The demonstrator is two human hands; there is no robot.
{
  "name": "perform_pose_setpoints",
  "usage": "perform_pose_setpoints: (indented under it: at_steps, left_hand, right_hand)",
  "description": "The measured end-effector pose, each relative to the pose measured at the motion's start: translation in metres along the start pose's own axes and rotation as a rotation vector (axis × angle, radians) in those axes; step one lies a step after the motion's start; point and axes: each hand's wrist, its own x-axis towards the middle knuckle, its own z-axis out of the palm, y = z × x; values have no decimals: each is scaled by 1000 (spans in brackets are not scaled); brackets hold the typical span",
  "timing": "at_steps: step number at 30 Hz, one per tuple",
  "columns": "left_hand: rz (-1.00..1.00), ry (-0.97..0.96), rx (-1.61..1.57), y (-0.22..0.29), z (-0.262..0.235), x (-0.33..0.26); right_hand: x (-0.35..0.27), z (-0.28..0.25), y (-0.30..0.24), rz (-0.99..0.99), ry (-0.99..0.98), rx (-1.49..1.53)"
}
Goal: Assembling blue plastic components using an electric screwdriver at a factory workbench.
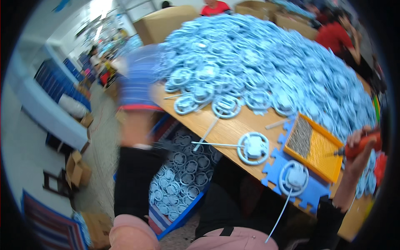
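My left hand (141,77) is stretched out to the left end of a big heap of light blue plastic parts (250,58). It seems to wear a blue glove with a red cuff, and motion smears its fingers. In my right hand (354,160), at the right, is an orange-red power screwdriver (366,144), its bit pointing left over a yellow tray (323,143) that holds small screws (301,136). One ring-shaped part with a thin rod (293,178) lies on a blue foam mat (273,171). Another such part (253,148) rests on the table beside the mat.
The wooden table (183,110) slants across the view. Below its left edge stands a blue-rimmed bin (183,221) full of similar parts (175,183). Cardboard boxes (77,168) stand on the floor at left. Across the heap sits a person in red (335,36).
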Motion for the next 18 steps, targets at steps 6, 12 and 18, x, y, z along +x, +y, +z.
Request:
perform_pose_setpoints:
  at_steps: [6,12,18]
  left_hand:
    - [-470,317,382,-51,300,-37]
    - [-311,-462,478,-95,453,-103]
    - [-387,-461,581,-107,490,-109]
  right_hand:
    - [-5,82,19,0,-98,66]
    - [-37,95,11,115,-112,-157]
    - [-45,98,21,78,-229,-20]
